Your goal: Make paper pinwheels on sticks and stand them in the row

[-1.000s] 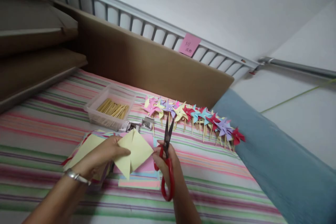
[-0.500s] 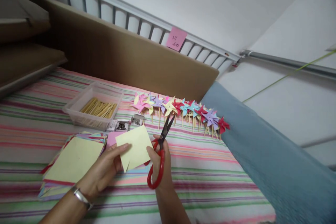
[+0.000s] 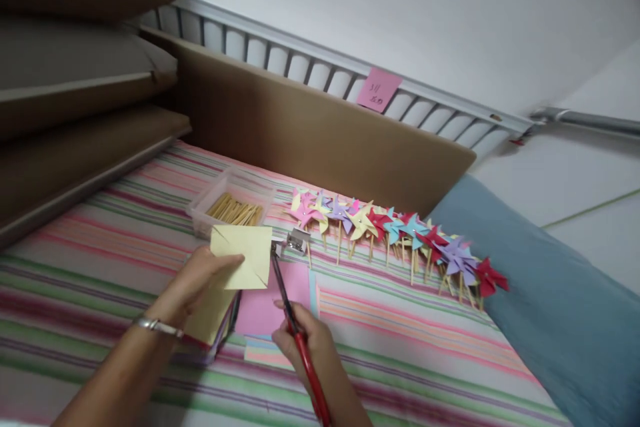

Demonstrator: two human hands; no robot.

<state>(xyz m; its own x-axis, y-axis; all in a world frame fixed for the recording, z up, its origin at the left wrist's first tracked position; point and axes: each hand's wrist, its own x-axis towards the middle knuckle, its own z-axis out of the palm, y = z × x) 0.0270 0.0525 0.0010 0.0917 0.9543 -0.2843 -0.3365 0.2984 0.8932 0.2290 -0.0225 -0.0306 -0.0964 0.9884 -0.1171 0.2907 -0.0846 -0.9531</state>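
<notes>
"Two bare hands, then. Take the plastic box (image 3: 200,220) as landmark: what does the left one have?"

"The left hand (image 3: 199,280) pinches a pale yellow paper square (image 3: 257,247), thumb flat on its face. The square is on the near side of the box, overlapping its front edge from this viewpoint."

"Any marks on it?"

"Diagonal lines at its upper left and lower right corners; whether each is cut through, I can't tell."

"And the right hand (image 3: 317,333)?"

"Closed around red-handled scissors (image 3: 301,345), nearer than the box and to its right. Their dark blades (image 3: 281,283) point up, tips just beside the square. Seen edge-on, so I can't say whether the blades are parted."

"What else lies about?"

"Wooden sticks (image 3: 235,210) inside the box; a pink sheet (image 3: 299,290) nearer and to its right; a small carton (image 3: 299,240) just right of it; paper pinwheels (image 3: 393,229) in a row farther right; a brown panel (image 3: 310,127) behind it."
</notes>
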